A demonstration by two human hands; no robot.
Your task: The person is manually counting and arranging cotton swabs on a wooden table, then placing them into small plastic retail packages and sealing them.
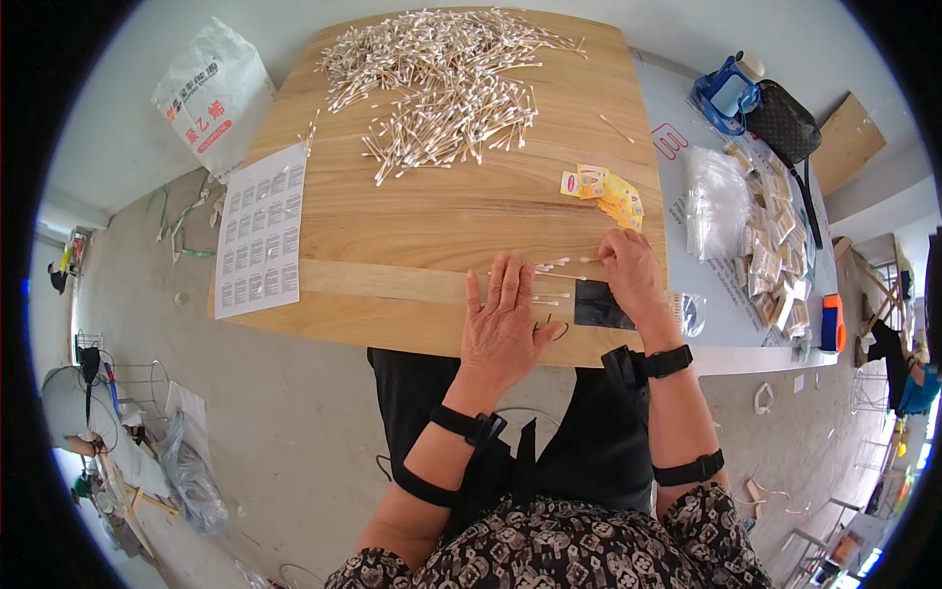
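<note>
White-tipped cotton swab sits in your right hand, thumb and fingers pinched on it. Few loose thin-stemmed swabs lie between your hands. Your left hand rests palm down, fingers extended; cannot tell whether it pins swabs. Flat black rectangle lies just beside right hand, toward left. Beyond right hand, fanned yellow packets; beyond left, large swab heap.
</note>
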